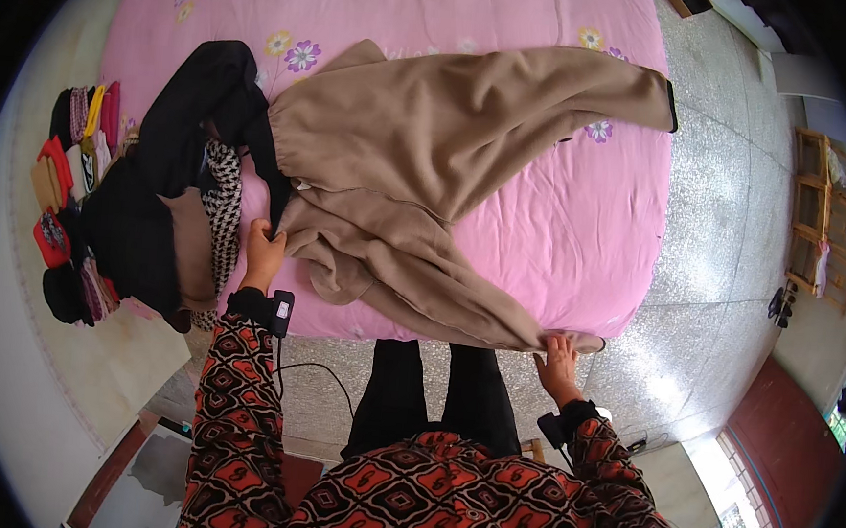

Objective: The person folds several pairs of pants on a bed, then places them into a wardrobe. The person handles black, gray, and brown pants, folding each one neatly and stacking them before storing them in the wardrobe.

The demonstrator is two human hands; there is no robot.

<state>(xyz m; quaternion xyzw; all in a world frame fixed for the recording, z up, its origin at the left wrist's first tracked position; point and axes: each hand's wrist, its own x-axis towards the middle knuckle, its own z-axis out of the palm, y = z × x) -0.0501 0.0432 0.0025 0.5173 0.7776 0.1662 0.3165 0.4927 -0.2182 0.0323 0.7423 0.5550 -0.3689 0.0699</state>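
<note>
Brown fleece-like trousers (403, 123) with a black waistband lie spread on a pink floral bedsheet (573, 216). One leg reaches up and right, the other slants down to the bed's near edge. My left hand (265, 253) pinches the black band at the trousers' left end. Flat on the end of the lower leg rests my right hand (559, 362), its fingers apart. To the left of the trousers is a heap of black clothing (132, 221), with a black-and-white houndstooth cloth (222, 206) partly beneath it.
Folded, colourful clothes (69, 166) are stacked along the bed's left side. A grey speckled floor (699, 210) borders the bed at right, with a wooden rack (809, 210) beyond. A cable (320, 366) runs from the device on my left wrist.
</note>
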